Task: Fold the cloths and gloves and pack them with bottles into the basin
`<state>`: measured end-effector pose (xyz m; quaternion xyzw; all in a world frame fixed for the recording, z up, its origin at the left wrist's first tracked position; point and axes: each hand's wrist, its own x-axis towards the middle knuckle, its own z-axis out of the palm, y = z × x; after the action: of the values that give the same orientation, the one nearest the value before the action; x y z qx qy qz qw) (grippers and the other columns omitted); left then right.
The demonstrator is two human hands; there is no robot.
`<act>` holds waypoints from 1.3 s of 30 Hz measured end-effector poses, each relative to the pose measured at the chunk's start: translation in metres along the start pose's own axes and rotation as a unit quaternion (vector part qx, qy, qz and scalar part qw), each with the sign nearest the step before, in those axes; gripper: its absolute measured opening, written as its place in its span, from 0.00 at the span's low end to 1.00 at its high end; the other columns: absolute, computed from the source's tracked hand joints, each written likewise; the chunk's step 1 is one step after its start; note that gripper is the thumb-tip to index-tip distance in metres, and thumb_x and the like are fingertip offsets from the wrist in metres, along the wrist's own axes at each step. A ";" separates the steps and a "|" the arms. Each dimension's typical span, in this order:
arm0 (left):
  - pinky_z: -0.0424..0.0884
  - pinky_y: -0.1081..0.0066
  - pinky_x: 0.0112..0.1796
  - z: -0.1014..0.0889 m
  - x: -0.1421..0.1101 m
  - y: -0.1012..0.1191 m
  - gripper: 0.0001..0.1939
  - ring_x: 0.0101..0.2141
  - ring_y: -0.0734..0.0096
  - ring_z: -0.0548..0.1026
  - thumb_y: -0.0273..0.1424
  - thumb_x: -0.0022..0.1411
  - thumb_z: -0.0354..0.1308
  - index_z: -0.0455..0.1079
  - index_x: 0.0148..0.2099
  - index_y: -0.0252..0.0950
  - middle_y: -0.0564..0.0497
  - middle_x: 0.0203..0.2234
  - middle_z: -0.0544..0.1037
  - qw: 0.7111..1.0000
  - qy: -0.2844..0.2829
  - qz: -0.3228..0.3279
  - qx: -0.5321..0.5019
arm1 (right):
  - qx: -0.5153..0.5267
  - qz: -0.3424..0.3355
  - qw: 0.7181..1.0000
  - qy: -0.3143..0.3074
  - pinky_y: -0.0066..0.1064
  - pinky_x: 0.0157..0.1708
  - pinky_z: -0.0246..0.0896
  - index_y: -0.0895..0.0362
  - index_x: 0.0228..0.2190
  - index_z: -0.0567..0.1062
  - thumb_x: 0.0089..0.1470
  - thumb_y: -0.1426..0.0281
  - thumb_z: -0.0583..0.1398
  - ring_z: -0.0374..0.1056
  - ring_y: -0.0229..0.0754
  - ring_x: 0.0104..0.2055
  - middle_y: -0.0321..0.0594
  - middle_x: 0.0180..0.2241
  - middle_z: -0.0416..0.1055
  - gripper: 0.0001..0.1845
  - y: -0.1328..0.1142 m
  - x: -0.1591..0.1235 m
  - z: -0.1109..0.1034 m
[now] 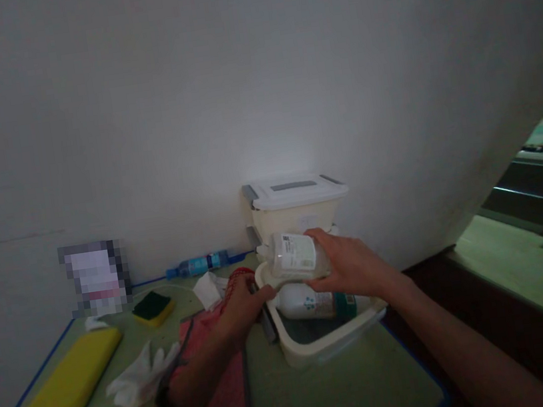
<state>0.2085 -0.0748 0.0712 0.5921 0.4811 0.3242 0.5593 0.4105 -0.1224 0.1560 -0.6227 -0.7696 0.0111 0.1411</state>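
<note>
My right hand (355, 262) is closed around a clear plastic bottle (296, 254) with a white label, tilted on its side over a white open bin (292, 351). At the bin's left edge my left hand (245, 305) is closed on the rim, its thumb over the top. Inside the bin lies a white bottle (305, 302) with a green band, below the clear one. A pink cloth (218, 379) with a red patterned end lies partly under my left forearm.
Behind the bin stands a lidded white box (297, 210) against the wall. On the green tabletop are a blue-labelled water bottle (204, 263), a green-and-yellow sponge (153, 308), a yellow pad (73, 376), white gloves (141, 377), a crumpled white tissue (210, 289) and a blurred-out object (96, 275).
</note>
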 end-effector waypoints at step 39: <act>0.68 0.62 0.39 -0.026 -0.022 -0.013 0.14 0.38 0.59 0.72 0.40 0.54 0.53 0.61 0.41 0.39 0.53 0.33 0.72 0.999 0.029 0.000 -0.034 | -0.029 -0.082 0.931 -0.355 0.37 0.28 0.63 0.62 0.50 0.70 0.46 0.51 0.60 0.73 0.54 0.34 0.52 0.35 0.76 0.35 -0.035 0.007 0.018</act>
<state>0.1746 -0.0878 0.0662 0.5630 0.4855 0.3573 0.5653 0.3715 -0.1205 0.1473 -0.5169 -0.8177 0.1976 -0.1588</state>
